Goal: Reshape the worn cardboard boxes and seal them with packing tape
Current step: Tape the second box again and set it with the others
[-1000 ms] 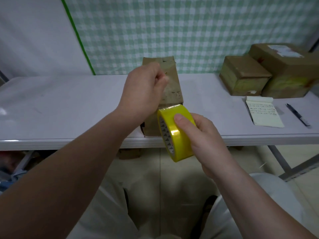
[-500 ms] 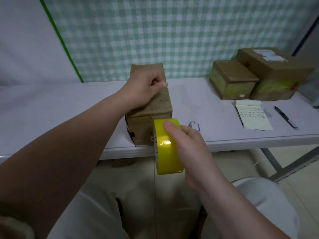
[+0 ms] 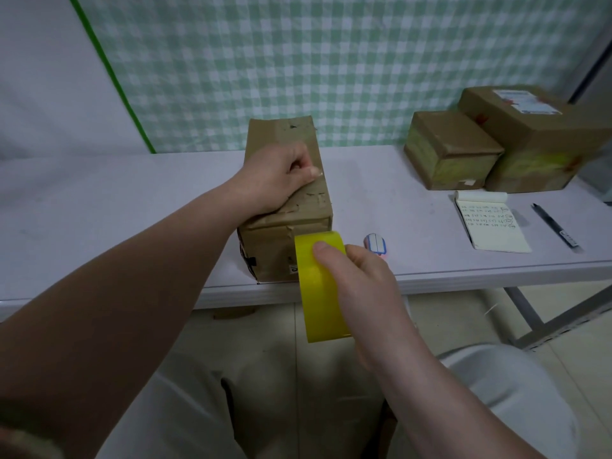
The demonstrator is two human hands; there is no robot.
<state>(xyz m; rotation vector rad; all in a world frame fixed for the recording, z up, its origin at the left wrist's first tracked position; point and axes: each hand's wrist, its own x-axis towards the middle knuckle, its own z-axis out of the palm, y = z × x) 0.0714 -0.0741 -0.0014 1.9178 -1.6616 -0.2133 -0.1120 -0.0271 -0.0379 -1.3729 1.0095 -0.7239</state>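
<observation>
A single head-worn camera looks forward and down, close over the box (image 3: 281, 134) at the near edge of the table (image 3: 99, 210); below the box its view reaches the wearer's lap (image 3: 185, 409), beyond the box a checked cloth (image 3: 331, 61)
</observation>
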